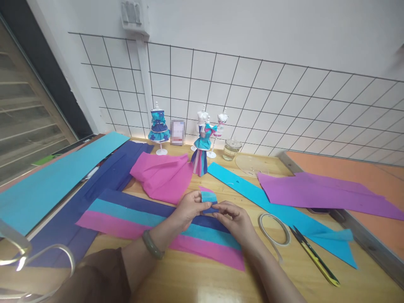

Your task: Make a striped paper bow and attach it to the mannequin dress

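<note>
Between my two hands is a small striped piece of crepe paper (208, 197), teal above and dark blue below, with a bit of pink behind it. My left hand (191, 207) pinches its left side between thumb and fingers. At its lower right edge, my right hand (232, 215) closes thumb and fingertips on the paper. Under both hands lies a long strip of crepe paper (132, 217) banded in dark blue, teal and pink. A roll of double-sided tape (260, 225) sits right of my right hand, its loose end trailing toward me. Yellow-and-black scissors (315, 256) lie beyond it.
Crumpled pink paper (164, 176) lies ahead. Small dress forms (158, 130) in paper outfits stand by the wall grid, near a glass (232, 150). Blue sheets (63, 176) cover the left; a teal strip (246, 187) and purple paper (322, 191) lie right.
</note>
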The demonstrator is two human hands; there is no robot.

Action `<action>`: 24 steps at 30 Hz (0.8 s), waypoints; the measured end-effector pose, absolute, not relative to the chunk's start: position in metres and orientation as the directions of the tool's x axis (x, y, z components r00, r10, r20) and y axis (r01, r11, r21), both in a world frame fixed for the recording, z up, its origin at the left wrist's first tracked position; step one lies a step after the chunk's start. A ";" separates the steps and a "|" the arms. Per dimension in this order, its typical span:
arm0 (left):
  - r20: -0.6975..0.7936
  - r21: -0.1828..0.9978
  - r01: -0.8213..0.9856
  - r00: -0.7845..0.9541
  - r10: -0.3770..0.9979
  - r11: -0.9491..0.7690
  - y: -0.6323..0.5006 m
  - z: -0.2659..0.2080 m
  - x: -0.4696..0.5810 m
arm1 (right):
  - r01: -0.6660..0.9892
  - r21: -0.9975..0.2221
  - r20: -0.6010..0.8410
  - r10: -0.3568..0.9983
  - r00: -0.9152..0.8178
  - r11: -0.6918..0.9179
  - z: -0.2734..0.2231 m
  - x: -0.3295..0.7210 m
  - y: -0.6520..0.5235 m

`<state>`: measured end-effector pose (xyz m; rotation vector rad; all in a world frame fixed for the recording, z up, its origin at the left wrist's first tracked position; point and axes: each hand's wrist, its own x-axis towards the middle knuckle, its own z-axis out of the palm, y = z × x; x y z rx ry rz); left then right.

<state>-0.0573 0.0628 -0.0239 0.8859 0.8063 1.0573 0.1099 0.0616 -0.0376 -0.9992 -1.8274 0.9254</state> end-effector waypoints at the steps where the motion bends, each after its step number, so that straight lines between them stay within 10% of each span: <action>1: -0.129 0.900 -0.370 0.286 0.950 0.233 0.063 -0.024 -0.057 | 0.278 -0.865 0.320 0.886 -0.336 0.418 -0.037 0.110 0.061; 24: -0.040 0.927 -0.346 0.288 0.957 0.143 0.065 -0.028 -0.057 | 0.292 -0.886 0.268 0.911 -0.313 0.361 -0.033 0.109 0.060</action>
